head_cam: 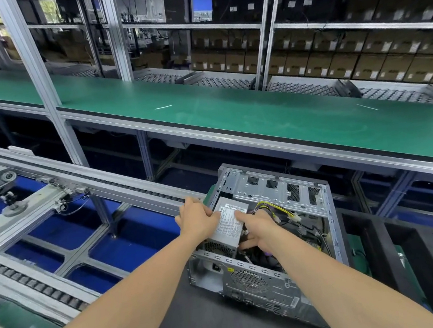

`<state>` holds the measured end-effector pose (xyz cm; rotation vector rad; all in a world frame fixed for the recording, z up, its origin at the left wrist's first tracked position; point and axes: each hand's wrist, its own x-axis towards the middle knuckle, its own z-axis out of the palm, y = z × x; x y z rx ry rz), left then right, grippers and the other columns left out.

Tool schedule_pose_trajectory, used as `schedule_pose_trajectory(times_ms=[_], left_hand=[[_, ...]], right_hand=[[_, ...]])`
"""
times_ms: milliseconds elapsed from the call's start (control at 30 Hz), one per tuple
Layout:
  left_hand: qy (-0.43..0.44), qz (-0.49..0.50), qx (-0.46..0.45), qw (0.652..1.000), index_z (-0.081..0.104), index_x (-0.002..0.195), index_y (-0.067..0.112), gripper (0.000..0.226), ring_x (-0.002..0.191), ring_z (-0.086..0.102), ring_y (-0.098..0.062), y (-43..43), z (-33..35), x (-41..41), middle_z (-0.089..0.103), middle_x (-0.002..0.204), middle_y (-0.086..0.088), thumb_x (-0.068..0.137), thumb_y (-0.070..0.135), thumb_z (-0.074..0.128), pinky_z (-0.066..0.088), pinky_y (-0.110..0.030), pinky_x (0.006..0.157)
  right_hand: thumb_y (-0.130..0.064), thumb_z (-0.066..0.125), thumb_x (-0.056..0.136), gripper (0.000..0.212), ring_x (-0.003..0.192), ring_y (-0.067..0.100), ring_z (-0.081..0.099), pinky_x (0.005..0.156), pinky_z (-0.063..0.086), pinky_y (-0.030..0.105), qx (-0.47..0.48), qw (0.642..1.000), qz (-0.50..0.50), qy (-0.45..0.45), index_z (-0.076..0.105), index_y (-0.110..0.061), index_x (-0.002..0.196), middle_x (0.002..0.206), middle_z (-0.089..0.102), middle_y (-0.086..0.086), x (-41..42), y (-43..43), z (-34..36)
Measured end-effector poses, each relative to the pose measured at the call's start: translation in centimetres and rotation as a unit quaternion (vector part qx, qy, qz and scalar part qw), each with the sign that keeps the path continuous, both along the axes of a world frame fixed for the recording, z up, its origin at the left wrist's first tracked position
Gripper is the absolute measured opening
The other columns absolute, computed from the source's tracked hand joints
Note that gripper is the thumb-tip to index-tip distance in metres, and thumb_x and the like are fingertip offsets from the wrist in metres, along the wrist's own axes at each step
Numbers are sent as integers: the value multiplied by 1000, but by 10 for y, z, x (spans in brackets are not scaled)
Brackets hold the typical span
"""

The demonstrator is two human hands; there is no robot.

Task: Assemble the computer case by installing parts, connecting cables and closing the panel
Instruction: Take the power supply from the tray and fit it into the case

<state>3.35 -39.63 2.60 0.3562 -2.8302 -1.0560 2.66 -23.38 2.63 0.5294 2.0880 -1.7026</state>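
Note:
An open grey computer case (278, 284) lies on its side on a black mat in front of me, its side panel off. A grey power supply (228, 227) with a white label sits tilted at the case's near-left corner. My left hand (196, 218) grips its left edge. My right hand (257, 229) holds its right side, thumb on the label and fingers down inside the case. Yellow and black cables (280, 212) trail from the supply into the case interior.
A roller conveyor rail (102, 184) runs along the left. A long green-topped bench (231, 110) crosses behind the case. Black foam trays (411, 251) stand at the right. Shelves of cardboard boxes (331, 54) fill the background.

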Motion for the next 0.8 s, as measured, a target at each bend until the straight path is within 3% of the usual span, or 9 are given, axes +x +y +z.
schedule_pose_trajectory(times_ms=[100,167,233,333,400,500,567,667,800], left_hand=[[7,2,4,1000,70,72,23,25,113,45,-18,2,-1,-1,47,116,7,89,41,70,32,-42,102],[14,6,17,1000,64,61,23,34,113,47,-18,5,1,-3,52,114,4,90,40,69,35,-46,102],[11,7,26,1000,53,51,23,44,113,48,-21,7,4,-4,58,111,-2,90,37,69,37,-50,102],[-5,17,36,999,47,47,24,48,109,55,-28,6,5,-3,61,110,-15,87,34,71,39,-54,103],[-3,27,48,998,46,44,23,51,105,60,-31,5,3,-2,65,109,-21,85,33,73,40,-54,102],[2,44,63,997,49,40,19,50,95,65,-27,0,0,0,64,71,-1,79,32,78,42,-46,96],[5,59,70,996,56,42,18,45,79,65,-18,-3,1,1,57,50,13,75,32,83,39,-40,86],[-4,64,84,994,69,54,13,33,74,63,-12,-11,1,5,69,60,6,71,34,87,37,-38,82],[-1,47,91,995,72,61,15,25,81,65,-14,-16,-1,7,72,71,8,68,32,90,44,-41,85]], right_hand=[[-31,70,101,38,70,29,62,50,62,42,-10,1000,-12,-2,43,-8,115,91,48,6,-2,2,0],[-27,68,102,34,66,33,69,49,61,43,-40,999,-19,-10,44,-3,109,90,53,7,-3,3,1],[-21,62,105,24,67,37,76,53,62,48,-82,996,-23,-20,52,-2,113,92,64,11,-3,5,1],[-19,57,108,25,81,43,77,61,64,55,-101,994,-19,-29,54,-2,126,104,63,12,-2,7,-4],[-19,56,108,24,81,43,77,59,64,53,-97,995,-15,-27,55,-2,125,101,64,12,0,7,-5],[-18,57,108,16,69,39,78,51,61,47,-82,996,-13,-23,55,-5,116,94,63,10,1,5,-6],[-18,59,107,23,71,40,78,52,61,47,-82,996,-4,-22,55,-2,123,104,68,17,0,4,-8],[-18,62,105,34,72,41,77,52,61,45,-81,997,4,-17,52,-2,133,117,67,15,0,3,-9],[-20,64,104,30,74,41,78,54,62,44,-81,996,16,-16,53,-6,128,111,70,12,2,5,-11]])
